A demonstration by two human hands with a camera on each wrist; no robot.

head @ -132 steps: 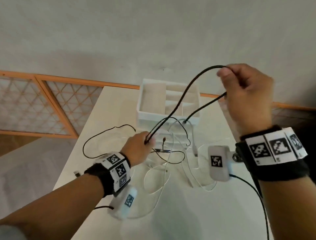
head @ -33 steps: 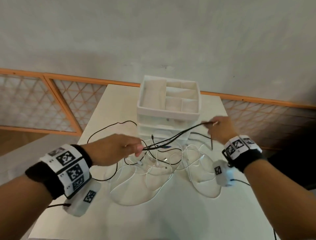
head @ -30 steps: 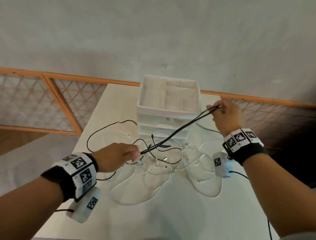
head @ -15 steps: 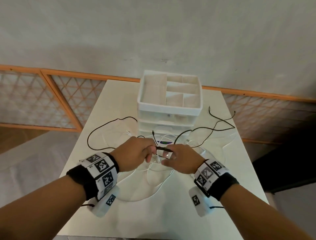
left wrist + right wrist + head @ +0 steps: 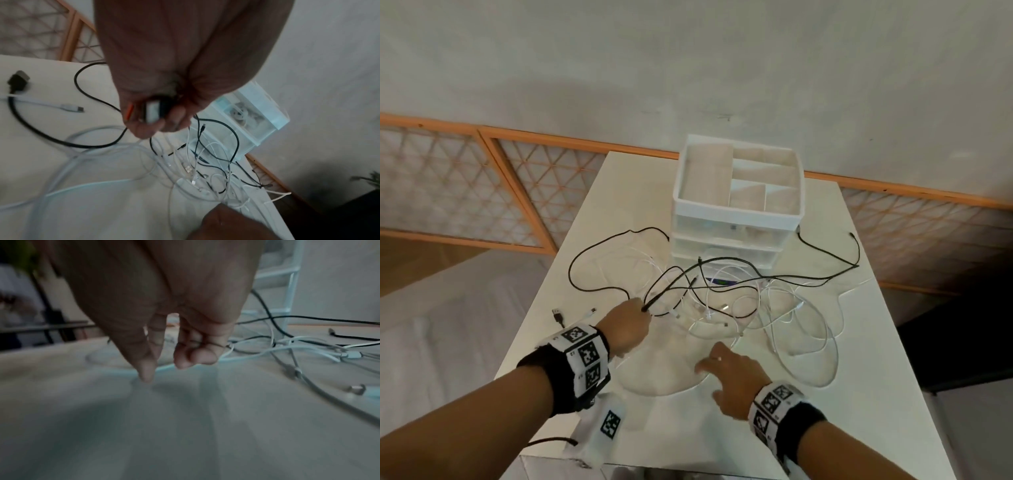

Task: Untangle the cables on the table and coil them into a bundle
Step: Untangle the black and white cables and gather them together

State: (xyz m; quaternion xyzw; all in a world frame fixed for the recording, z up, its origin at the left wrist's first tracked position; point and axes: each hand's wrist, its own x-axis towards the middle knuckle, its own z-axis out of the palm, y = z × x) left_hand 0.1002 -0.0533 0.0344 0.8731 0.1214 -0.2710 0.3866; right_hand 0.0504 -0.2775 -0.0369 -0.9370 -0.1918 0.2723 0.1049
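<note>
A tangle of black and white cables (image 5: 722, 308) lies on the white table (image 5: 859, 428) in front of a white drawer organiser. My left hand (image 5: 643, 310) grips a doubled stretch of the black cable (image 5: 856, 265), which trails off to the table's right side. In the left wrist view the left hand (image 5: 156, 116) curls round black cable turns and a pale plug body. My right hand (image 5: 705, 363) hovers low over the table near the front, holding nothing. Its fingers (image 5: 146, 369) hang relaxed just in front of a white cable (image 5: 257, 353).
The white organiser (image 5: 736, 214), with open top compartments and clear drawers, stands at the back middle. A black USB plug (image 5: 557, 312) and a white connector (image 5: 592, 310) lie near the left table edge. White loops (image 5: 828, 342) spread towards the right edge.
The right hand has let go of the black cable and pulled back towards the front of the table. The left hand has shifted left, still gripping the black cable.
</note>
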